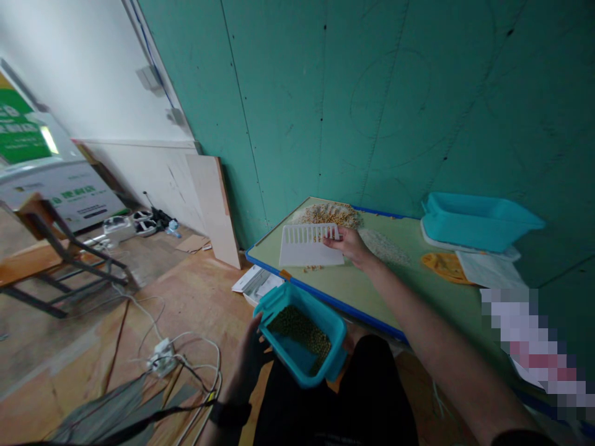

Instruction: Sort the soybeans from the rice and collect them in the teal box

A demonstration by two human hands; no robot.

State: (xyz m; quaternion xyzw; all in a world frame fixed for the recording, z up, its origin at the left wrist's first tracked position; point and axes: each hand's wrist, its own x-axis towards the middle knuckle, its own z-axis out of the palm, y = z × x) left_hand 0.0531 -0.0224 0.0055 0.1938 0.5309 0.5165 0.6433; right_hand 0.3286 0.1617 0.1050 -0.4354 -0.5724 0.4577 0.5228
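Observation:
My right hand [352, 246] grips the right edge of a white plastic scraper [311, 253] with a row of slots along its top. The scraper stands on the pale green table, in front of a pile of yellow beans [331, 215], with a few loose beans [312, 269] at its lower edge. My left hand [253, 352] is closed on the left side of a teal plastic container [304, 371] held below the table edge, over my lap. Inside it lie green beans [292, 325] and some paler ones. A spread of white grains [383, 246] lies right of my right hand.
A larger teal basin [483, 222] stands at the table's far right, near an orange mat-like item [444, 267]. A green wall [372, 111] borders the table behind. Cables and a power strip [162, 357] lie on the floor at left, beyond them a wooden chair [51, 248].

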